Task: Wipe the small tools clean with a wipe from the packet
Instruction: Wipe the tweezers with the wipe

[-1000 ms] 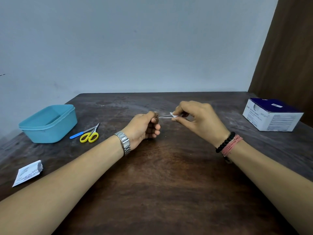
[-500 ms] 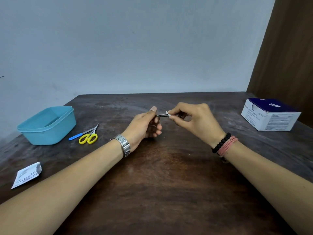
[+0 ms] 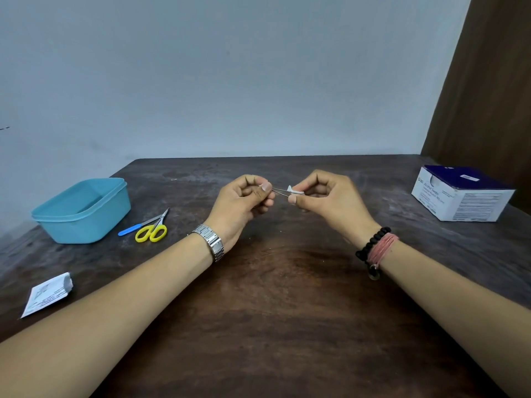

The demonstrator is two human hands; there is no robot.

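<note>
Above the middle of the dark wooden table (image 3: 281, 326), my left hand (image 3: 244, 205) pinches one end of thin metal tweezers (image 3: 279, 191). My right hand (image 3: 327, 201) pinches a small folded white wipe (image 3: 294, 191) around the tweezers' other end. Yellow-handled scissors (image 3: 152, 231) and a blue-handled tool (image 3: 138, 226) lie on the table to the left. A torn white wipe packet (image 3: 47, 294) lies at the near left.
A light blue plastic tub (image 3: 83, 211) stands at the left, just beyond the scissors. A white and navy box of alcohol swabs (image 3: 462, 196) sits at the far right. A grey wall rises behind the table's far edge.
Both hands have lifted slightly. The right hand with the wipe slid in toward the left hand, then back out along the tweezers toward their end.
</note>
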